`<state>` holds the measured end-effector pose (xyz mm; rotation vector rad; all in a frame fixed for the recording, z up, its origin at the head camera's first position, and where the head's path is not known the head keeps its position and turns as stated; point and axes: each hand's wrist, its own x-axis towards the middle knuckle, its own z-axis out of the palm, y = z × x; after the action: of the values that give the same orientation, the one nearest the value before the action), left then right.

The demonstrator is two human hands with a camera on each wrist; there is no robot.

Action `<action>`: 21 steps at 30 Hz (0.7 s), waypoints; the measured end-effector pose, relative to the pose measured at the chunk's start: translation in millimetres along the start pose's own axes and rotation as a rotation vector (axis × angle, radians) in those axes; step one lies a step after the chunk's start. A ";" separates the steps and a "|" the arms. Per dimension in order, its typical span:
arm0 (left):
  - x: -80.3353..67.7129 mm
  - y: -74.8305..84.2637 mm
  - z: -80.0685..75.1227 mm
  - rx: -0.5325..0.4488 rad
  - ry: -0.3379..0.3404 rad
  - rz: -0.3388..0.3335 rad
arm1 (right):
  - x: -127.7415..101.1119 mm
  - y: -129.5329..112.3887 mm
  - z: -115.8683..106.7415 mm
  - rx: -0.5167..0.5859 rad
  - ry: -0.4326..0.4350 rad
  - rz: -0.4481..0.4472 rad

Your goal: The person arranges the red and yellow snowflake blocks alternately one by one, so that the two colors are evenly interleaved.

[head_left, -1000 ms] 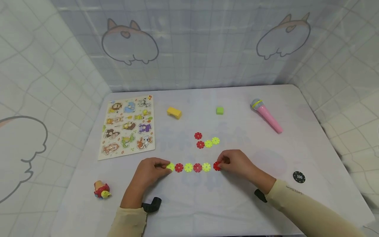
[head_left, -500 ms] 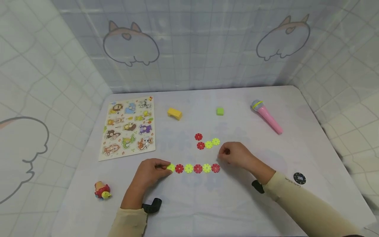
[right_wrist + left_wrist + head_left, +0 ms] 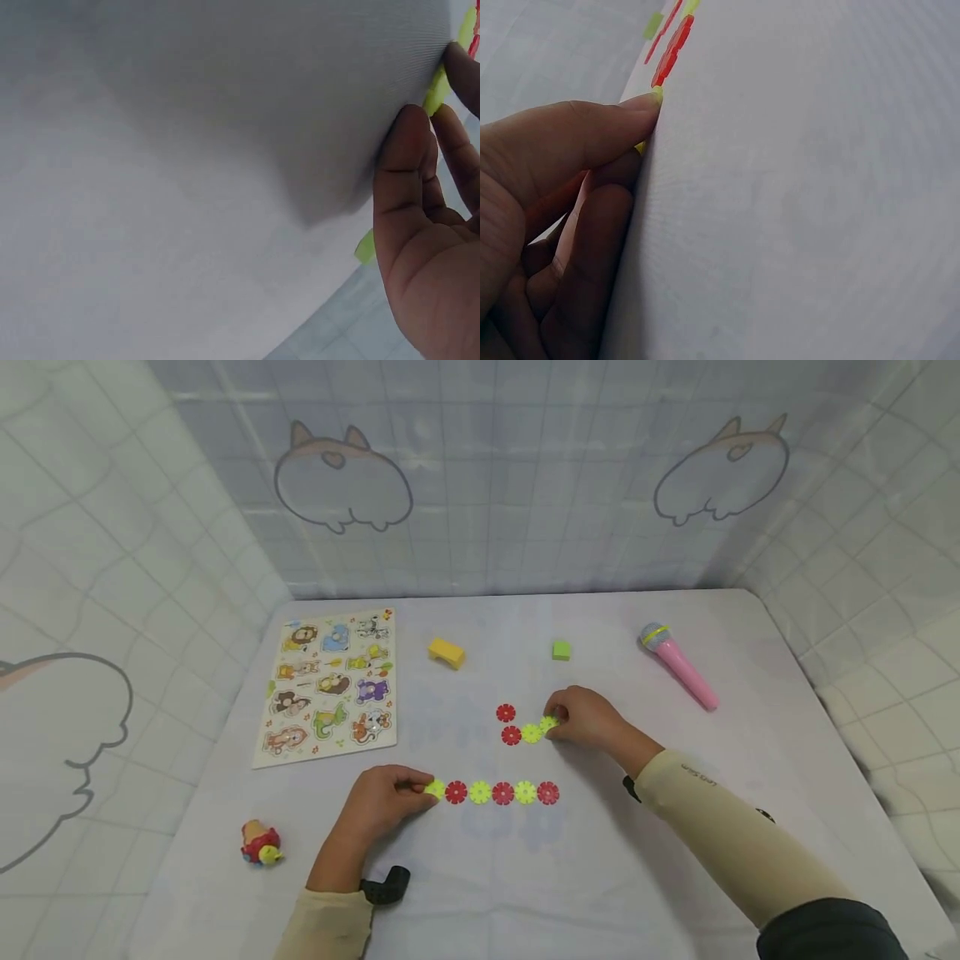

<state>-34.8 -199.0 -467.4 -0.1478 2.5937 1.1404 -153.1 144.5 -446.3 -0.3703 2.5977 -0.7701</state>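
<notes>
Six discs in row (image 3: pixel 491 792) at table (image 3: pixel 675 877) centre. My left hand (image 3: pixel 382 802) pinches yellow end disc (image 3: pixel 434 788) at row's left. My right hand (image 3: pixel 585 717) pinches yellow disc (image 3: pixel 550 724) of loose cluster (image 3: pixel 525 727) behind row, fingertips pressed together.

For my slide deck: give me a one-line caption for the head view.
Left hand holds the end of a red-and-yellow disc row while right hand pinches a loose yellow disc.
</notes>
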 end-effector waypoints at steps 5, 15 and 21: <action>-0.1 -1.0 0.6 -0.002 0.004 0.014 | -0.1 -5.8 -1.2 0.009 -0.003 0.053; -1.3 2.3 -0.6 0.004 0.001 0.009 | 14.5 -2.3 -25.2 0.607 -0.004 0.200; -1.8 3.6 -1.0 0.008 0.003 0.004 | 16.6 -7.9 -35.3 0.943 0.092 0.237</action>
<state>-34.1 -197.4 -463.7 -0.1423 2.6017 1.1321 -182.5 148.4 -419.8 0.2551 1.9843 -1.7835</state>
